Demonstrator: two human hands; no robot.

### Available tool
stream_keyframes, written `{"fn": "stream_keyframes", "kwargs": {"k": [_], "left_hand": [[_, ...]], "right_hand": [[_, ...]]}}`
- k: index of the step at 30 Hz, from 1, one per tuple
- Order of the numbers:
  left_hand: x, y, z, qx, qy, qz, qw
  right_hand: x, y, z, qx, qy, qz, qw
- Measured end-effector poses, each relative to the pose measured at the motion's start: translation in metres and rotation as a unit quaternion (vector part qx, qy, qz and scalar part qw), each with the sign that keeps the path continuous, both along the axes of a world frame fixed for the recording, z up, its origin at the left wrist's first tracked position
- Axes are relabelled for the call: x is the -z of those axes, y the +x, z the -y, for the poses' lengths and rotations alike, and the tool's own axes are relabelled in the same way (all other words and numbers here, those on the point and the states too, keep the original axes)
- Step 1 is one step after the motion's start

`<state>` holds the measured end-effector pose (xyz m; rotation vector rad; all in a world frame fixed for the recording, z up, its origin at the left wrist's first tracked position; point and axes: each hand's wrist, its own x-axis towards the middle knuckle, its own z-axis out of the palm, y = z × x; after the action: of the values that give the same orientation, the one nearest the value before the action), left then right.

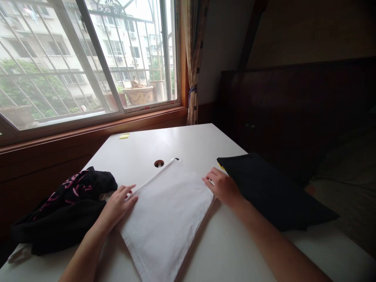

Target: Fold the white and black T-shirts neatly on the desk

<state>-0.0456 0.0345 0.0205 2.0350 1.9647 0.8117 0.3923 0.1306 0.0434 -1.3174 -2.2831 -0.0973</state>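
A white folded garment (167, 213) lies flat on the white table in front of me, one corner pointing away. My left hand (120, 203) rests at its left edge, fingers loosely spread and touching the cloth. At the right corner is my right hand (222, 186), its fingers bent but apart, with nothing visible between them. Whether those fingertips touch the cloth, I cannot tell. What kind of garment the white one is does not show.
A crumpled black garment with pink lettering (70, 205) lies left. Right of my right hand is a folded dark garment (273, 192). The table (188, 135) has a round cable hole (159, 163) and a yellow note (124, 136). A barred window (88, 58) stands behind.
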Motion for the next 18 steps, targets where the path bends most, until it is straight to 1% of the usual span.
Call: {"fn": "stream_keyframes", "kwargs": {"k": [2,4,5,6,8,13,14,15,16,18], "left_hand": [[-0.001,-0.001,0.000,-0.004,-0.007,0.004,1.000],[-0.002,-0.002,0.001,-0.004,-0.016,0.005,1.000],[-0.002,-0.002,0.001,-0.005,-0.021,0.003,1.000],[-0.002,-0.003,0.002,-0.007,-0.025,-0.001,1.000],[-0.003,-0.004,0.003,-0.014,-0.038,-0.012,0.999],[-0.007,-0.008,0.005,-0.031,-0.072,-0.029,0.997],[-0.008,-0.008,0.005,-0.032,-0.076,-0.031,0.996],[-0.010,-0.009,0.006,-0.030,-0.082,-0.030,0.996],[-0.011,-0.009,0.006,-0.026,-0.089,-0.027,0.995],[-0.015,-0.010,0.008,-0.016,-0.108,-0.015,0.994]], "right_hand": [[-0.008,0.007,0.001,-0.043,-0.058,-0.015,0.997],[-0.015,0.015,0.002,-0.101,-0.143,-0.026,0.984],[-0.018,0.018,0.003,-0.119,-0.184,-0.030,0.975],[-0.019,0.022,0.003,-0.124,-0.220,-0.032,0.967],[-0.020,0.027,0.003,-0.116,-0.281,-0.032,0.952],[-0.012,0.033,-0.001,-0.095,-0.404,-0.036,0.909],[-0.010,0.034,-0.003,-0.091,-0.413,-0.041,0.905],[-0.009,0.035,-0.006,-0.084,-0.409,-0.044,0.908],[-0.007,0.037,-0.008,-0.071,-0.389,-0.043,0.917],[-0.005,0.040,-0.014,-0.018,-0.311,-0.024,0.950]]}}
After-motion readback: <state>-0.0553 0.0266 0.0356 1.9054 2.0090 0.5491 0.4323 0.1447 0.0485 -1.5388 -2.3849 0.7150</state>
